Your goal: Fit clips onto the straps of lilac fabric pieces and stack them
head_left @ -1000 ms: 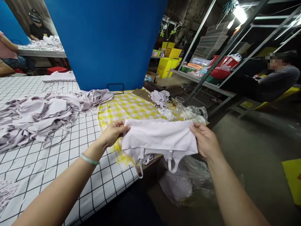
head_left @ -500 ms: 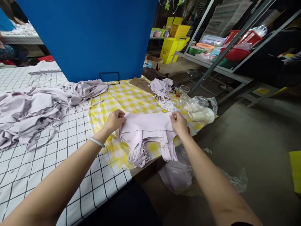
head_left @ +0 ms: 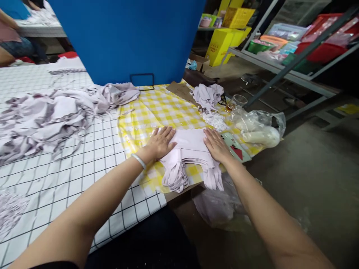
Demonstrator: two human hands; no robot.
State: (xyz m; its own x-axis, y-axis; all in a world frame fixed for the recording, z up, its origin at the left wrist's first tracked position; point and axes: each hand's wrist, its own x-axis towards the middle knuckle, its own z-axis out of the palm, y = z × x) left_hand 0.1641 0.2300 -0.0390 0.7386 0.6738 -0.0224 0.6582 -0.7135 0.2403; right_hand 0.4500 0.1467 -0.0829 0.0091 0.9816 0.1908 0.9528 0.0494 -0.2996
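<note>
A neat stack of pale lilac fabric pieces with hanging straps (head_left: 190, 140) lies on the yellow checked cloth (head_left: 157, 108) at the table's front edge. My left hand (head_left: 162, 142) rests flat on the stack's left side, fingers spread. On its right side my right hand (head_left: 215, 145) lies flat too, fingers stretched out. The straps bunch in two bundles toward the near edge. Right of my right hand is a pale green phone (head_left: 237, 147) with a red patch, partly covered by the hand. Neither hand grasps anything.
A loose heap of lilac fabric (head_left: 56, 116) covers the left of the table. A blue panel (head_left: 129, 41) stands behind. At the right are a crumpled lilac cloth (head_left: 207, 95), white scraps (head_left: 215, 121), a glass (head_left: 238, 101) and a plastic bag (head_left: 263, 130). A person sits far left.
Both hands have let go of the top piece's upper corners and now press flat on the stack. The phone has come into fuller view. The camera view has shifted left.
</note>
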